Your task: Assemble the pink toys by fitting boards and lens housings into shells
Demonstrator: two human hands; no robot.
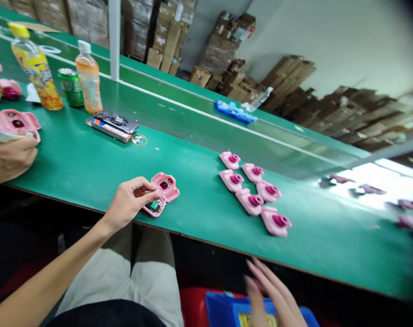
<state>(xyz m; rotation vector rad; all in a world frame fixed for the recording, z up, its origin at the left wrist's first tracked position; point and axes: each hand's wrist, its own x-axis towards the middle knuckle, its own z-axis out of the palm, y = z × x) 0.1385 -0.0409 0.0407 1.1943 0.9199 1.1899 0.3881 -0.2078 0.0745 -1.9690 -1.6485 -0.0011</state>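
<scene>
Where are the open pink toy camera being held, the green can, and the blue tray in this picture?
open pink toy camera [164,188]: head view, on its pink front shell beside the lens hole.
green can [72,88]: head view, middle of its side wall.
blue tray [235,112]: head view, on its top surface.

Six pink camera shells in rows, two bottles, one can

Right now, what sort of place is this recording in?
Probably a toy assembly line in a factory: a long green worktable, a row of identical pink plastic camera shells, and stacked brown cardboard boxes behind.
</scene>
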